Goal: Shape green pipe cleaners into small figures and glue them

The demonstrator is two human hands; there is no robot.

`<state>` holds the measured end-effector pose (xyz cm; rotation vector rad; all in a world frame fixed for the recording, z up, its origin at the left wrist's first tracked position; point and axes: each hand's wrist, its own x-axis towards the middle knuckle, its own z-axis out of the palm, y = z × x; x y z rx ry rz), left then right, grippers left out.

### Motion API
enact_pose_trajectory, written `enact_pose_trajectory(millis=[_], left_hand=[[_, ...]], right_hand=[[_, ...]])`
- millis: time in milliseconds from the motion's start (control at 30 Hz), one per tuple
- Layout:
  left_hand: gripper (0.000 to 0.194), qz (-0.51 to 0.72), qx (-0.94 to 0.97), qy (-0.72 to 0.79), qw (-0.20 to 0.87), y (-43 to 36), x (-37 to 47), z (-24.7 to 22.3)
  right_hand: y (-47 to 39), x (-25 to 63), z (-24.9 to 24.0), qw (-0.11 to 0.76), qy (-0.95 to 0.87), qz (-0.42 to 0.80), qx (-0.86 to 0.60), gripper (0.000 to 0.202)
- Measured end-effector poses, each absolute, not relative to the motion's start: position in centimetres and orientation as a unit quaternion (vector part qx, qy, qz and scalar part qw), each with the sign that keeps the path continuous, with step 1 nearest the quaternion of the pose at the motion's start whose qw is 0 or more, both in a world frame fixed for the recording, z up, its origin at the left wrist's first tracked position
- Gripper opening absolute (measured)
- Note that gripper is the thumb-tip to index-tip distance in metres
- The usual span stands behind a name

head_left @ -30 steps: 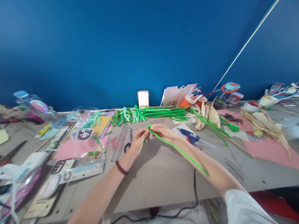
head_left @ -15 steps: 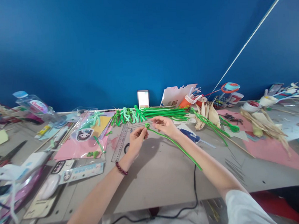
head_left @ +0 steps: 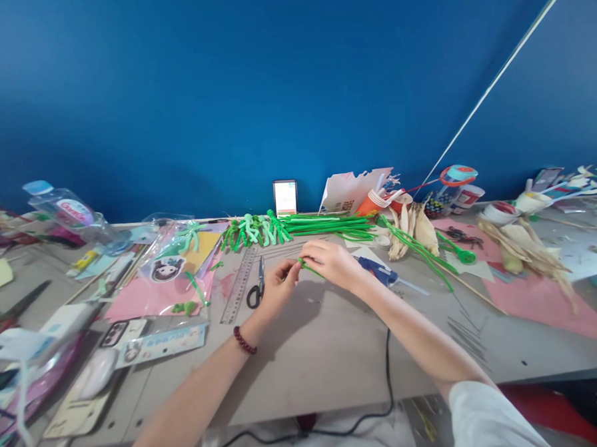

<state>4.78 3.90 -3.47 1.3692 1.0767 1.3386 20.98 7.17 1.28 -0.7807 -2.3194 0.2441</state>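
both hands meet above the middle of the grey worktop (head_left: 305, 356), pinching a green pipe cleaner (head_left: 308, 266) between them. the left hand (head_left: 276, 288), with a dark red bead bracelet (head_left: 244, 340) on its wrist, closes thumb and forefinger on the near-left end of the piece; the right hand (head_left: 330, 262) folds its fingers over the rest, so each hand's grip is narrow and holding the pipe cleaner. only a short green stretch shows between the fingertips; its long axis lies roughly level, running from the left fingertips towards the right palm, and how far it goes on under the right hand cannot be told. a pair of black-handled scissors (head_left: 256, 286) lies just left of the left hand, blades pointing away from the person, beside a clear ruler (head_left: 238, 287). a blue glue gun (head_left: 378, 270) lies just right of the right hand, and a black cord (head_left: 389, 372) runs over the near edge of the worktop. farther back, a bundle of straight green pipe cleaners (head_left: 328, 223) lies with its long axis left to right, next to a cluster of twisted green figures (head_left: 253, 230). dried corn husks (head_left: 413, 225) rest to the right, and pink paper (head_left: 152, 299) to the left. a small phone (head_left: 285, 197) stands against the blue wall (head_left: 271, 85).
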Motion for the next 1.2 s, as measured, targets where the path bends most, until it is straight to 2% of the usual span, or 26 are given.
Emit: enact_pose_trajectory(millis=[233, 500, 800, 1100, 1200], left_hand=[[0.034, 0.534, 0.526, 0.413, 0.518, 4.3, 4.7, -4.0], [0.029, 0.529, 0.492, 0.39, 0.571, 4.3, 4.8, -3.7], [0.032, 0.51, 0.517, 0.399, 0.56, 4.6, 4.3, -3.6], [0.035, 0.497, 0.538, 0.386, 0.561, 5.1, 4.0, -3.9], [0.035, 0.497, 0.541, 0.381, 0.561, 5.1, 4.0, -3.8]], right_hand=[[7.5, 21.6, 1.2, 0.293, -0.92, 0.006, -0.26, 0.023], [7.7, 21.8, 1.2, 0.284, -0.925, -0.029, -0.252, 0.028], [7.8, 21.7, 1.0, 0.278, -0.927, -0.042, -0.247, 0.022], [7.4, 21.2, 1.1, 0.246, -0.933, -0.116, -0.235, 0.026], [7.5, 21.3, 1.0, 0.245, -0.934, -0.107, -0.235, 0.026]])
